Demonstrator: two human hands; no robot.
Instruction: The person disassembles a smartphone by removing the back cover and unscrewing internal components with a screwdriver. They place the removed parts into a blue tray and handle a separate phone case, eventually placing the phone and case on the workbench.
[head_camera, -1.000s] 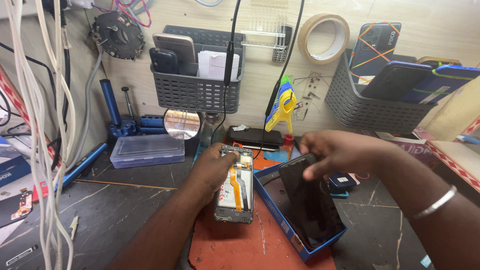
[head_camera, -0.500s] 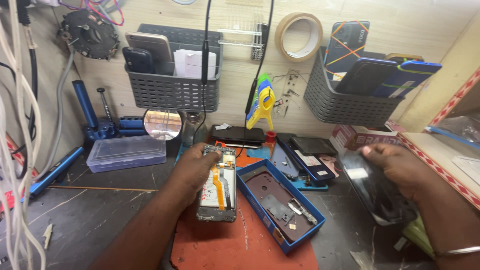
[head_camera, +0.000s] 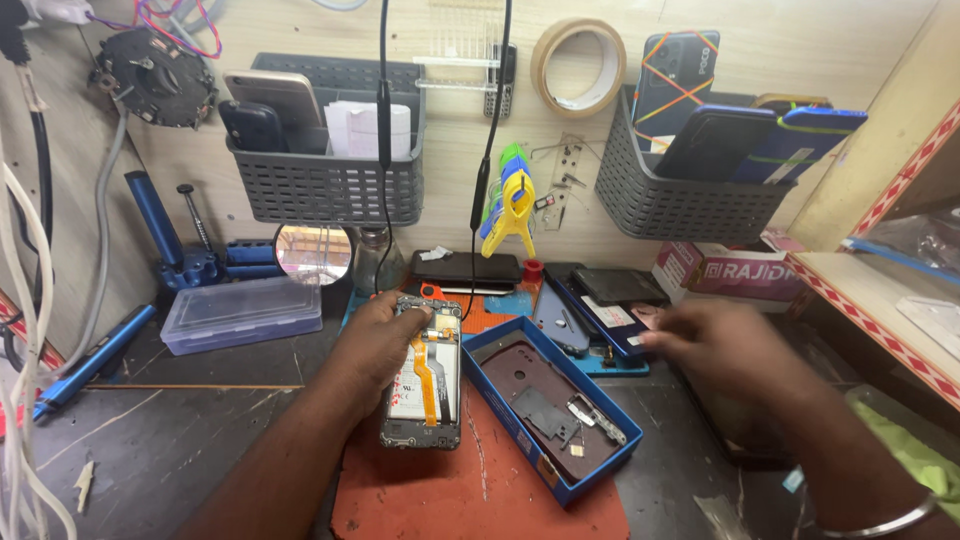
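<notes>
Dark, scuffed surface (head_camera: 180, 440) carries a red-orange mat (head_camera: 480, 490), where a blue tray (head_camera: 552, 420) lies just right of an opened phone (head_camera: 425, 385). The left hand (head_camera: 375, 345) grips the phone's top edge. The right hand (head_camera: 725, 350), blurred, seems loosely open and empty.

The right hand (head_camera: 725, 350) is motion-blurred, so its fingers (head_camera: 665, 340) cannot be told apart, nor whether they hold anything. The left hand (head_camera: 385, 335) covers the top left corner of the opened phone (head_camera: 425, 385). Right of the phone, small parts in the blue tray (head_camera: 520, 425) are too small to identify.
</notes>
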